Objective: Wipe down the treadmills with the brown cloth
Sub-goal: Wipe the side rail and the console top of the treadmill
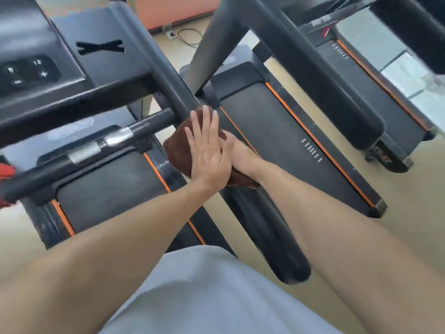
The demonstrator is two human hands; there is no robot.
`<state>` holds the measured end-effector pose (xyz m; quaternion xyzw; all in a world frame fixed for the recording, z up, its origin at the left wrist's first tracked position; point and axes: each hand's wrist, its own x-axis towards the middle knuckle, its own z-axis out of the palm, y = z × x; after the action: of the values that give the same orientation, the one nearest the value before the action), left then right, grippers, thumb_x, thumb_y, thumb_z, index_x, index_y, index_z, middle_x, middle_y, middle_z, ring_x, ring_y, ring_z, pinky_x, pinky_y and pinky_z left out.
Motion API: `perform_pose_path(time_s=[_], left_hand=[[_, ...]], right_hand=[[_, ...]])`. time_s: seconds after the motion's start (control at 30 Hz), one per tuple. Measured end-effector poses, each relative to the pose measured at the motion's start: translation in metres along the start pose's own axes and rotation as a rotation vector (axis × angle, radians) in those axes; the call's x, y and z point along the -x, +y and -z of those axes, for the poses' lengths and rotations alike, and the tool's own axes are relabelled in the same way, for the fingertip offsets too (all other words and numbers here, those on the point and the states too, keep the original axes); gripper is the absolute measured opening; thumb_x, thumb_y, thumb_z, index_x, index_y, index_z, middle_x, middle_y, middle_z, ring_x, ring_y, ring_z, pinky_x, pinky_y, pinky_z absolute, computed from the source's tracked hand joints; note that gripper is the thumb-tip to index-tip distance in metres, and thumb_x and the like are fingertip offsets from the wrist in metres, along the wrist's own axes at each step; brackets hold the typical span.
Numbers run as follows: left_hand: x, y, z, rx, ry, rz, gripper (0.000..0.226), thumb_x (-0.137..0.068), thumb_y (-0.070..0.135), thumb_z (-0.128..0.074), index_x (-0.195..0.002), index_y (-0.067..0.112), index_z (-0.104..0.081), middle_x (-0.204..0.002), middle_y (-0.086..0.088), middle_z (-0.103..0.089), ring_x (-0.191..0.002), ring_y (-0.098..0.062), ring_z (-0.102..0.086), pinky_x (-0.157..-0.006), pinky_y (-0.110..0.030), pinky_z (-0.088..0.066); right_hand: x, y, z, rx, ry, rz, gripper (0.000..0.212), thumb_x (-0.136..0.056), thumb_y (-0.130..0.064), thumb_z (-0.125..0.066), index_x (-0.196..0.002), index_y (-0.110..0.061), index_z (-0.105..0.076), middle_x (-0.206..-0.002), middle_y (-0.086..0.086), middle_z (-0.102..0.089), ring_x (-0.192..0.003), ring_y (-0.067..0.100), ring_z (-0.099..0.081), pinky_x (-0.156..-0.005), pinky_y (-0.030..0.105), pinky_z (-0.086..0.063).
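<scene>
Two hands meet on the brown cloth (179, 138), bunched around the treadmill handrail (168, 90). The left hand (208, 150) lies flat, fingers straight, pressing it; the right hand (240, 156) is mostly hidden behind, grip unclear.

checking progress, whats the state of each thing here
brown cloth: bunched on the handrail, pressed between both hands
left hand: fingers straight, flat on the cloth
right hand: on the cloth, fingers hidden
handrail: cloth wrapped at mid-length
power cable: lying loose on floor
</scene>
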<state>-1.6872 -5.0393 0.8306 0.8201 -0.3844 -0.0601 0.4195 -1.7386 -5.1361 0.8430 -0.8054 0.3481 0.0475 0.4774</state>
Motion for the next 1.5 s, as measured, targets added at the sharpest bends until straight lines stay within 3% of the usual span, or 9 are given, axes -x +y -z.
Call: perform_pose_path(time_s=[0.13,0.23,0.5,0.7,0.9,1.17,1.3,1.4,1.5], left_hand=[[0.052,0.023,-0.025,0.027,0.011,0.056,0.063,-0.107,0.041,-0.020,-0.162,0.010,-0.018,-0.171,-0.006,-0.004,-0.157,-0.024,0.013,-0.125,-0.043,0.013],[0.086,0.039,-0.041,0.011,0.036,0.068,0.062,-0.107,0.043,-0.018,-0.161,0.012,-0.022,-0.171,-0.005,-0.008,-0.157,-0.026,0.010,-0.126,-0.045,0.010],[0.155,0.077,-0.069,0.031,0.050,0.085,0.060,-0.108,0.043,-0.023,-0.159,0.012,-0.027,-0.171,-0.004,-0.009,-0.157,-0.022,0.012,-0.126,-0.050,0.007],[0.183,0.091,-0.075,0.018,0.041,0.039,0.056,-0.106,0.041,-0.031,-0.152,0.011,-0.041,-0.170,-0.008,-0.014,-0.157,-0.027,0.008,-0.125,-0.053,0.005],[0.199,0.099,-0.078,0.005,0.026,-0.007,0.051,-0.106,0.040,-0.034,-0.145,0.010,-0.049,-0.168,-0.009,-0.020,-0.157,-0.031,0.003,-0.125,-0.057,0.003],[0.231,0.104,-0.077,-0.092,-0.124,-0.162,0.054,-0.106,0.040,-0.033,-0.145,0.008,-0.050,-0.161,-0.007,-0.036,-0.157,-0.031,0.000,-0.125,-0.056,0.002],[0.239,0.102,-0.073,-0.133,-0.209,-0.237,0.058,-0.106,0.044,-0.031,-0.148,0.008,-0.046,-0.160,-0.005,-0.037,-0.157,-0.031,-0.002,-0.125,-0.055,0.003],[0.245,0.104,-0.069,-0.139,-0.256,-0.273,0.057,-0.106,0.044,-0.033,-0.148,0.008,-0.046,-0.160,-0.004,-0.037,-0.157,-0.028,-0.001,-0.126,-0.052,0.003],[0.251,0.110,-0.066,-0.188,-0.298,-0.295,0.055,-0.107,0.044,-0.032,-0.149,0.010,-0.046,-0.161,-0.002,-0.036,-0.157,-0.025,0.001,-0.126,-0.052,-0.001]], right_hand=[[0.053,0.034,0.006,-0.106,-0.031,0.094,0.048,-0.106,-0.041,-0.054,-0.152,-0.036,-0.041,-0.142,-0.023,-0.047,-0.114,-0.026,-0.047,-0.096,-0.002,-0.031],[0.088,0.058,0.010,-0.158,-0.030,0.124,0.045,-0.109,-0.028,-0.052,-0.151,-0.030,-0.039,-0.134,-0.025,-0.047,-0.102,-0.038,-0.042,-0.087,-0.008,-0.029],[0.143,0.116,0.007,-0.198,-0.067,0.108,0.060,-0.102,-0.050,-0.054,-0.157,-0.041,-0.033,-0.154,-0.018,-0.048,-0.139,0.000,-0.046,-0.121,0.035,-0.034],[0.170,0.135,0.009,-0.192,-0.044,0.075,0.058,-0.104,-0.052,-0.052,-0.158,-0.043,-0.031,-0.154,-0.017,-0.048,-0.135,-0.001,-0.047,-0.109,0.019,-0.037],[0.201,0.144,0.008,-0.325,0.098,0.004,0.047,-0.108,-0.051,-0.038,-0.150,-0.037,-0.050,-0.152,-0.018,-0.051,-0.139,-0.003,-0.044,-0.121,0.029,-0.032],[0.241,0.161,-0.009,-0.525,0.204,-0.140,0.036,-0.108,-0.039,-0.048,-0.141,-0.031,-0.062,-0.136,-0.018,-0.065,-0.128,-0.004,-0.056,-0.112,0.023,-0.040],[0.259,0.161,-0.014,-0.614,0.262,-0.231,0.034,-0.110,-0.040,-0.043,-0.133,-0.033,-0.067,-0.122,-0.024,-0.070,-0.110,-0.017,-0.060,-0.085,0.002,-0.046],[0.267,0.163,-0.017,-0.680,0.316,-0.334,0.027,-0.107,-0.050,-0.045,-0.104,-0.044,-0.071,-0.085,-0.032,-0.073,-0.082,-0.017,-0.066,-0.075,0.013,-0.046],[0.276,0.169,-0.024,-0.769,0.278,-0.406,0.040,-0.101,-0.065,-0.045,-0.116,-0.040,-0.072,-0.097,-0.019,-0.078,-0.090,-0.001,-0.073,-0.079,0.024,-0.053]])
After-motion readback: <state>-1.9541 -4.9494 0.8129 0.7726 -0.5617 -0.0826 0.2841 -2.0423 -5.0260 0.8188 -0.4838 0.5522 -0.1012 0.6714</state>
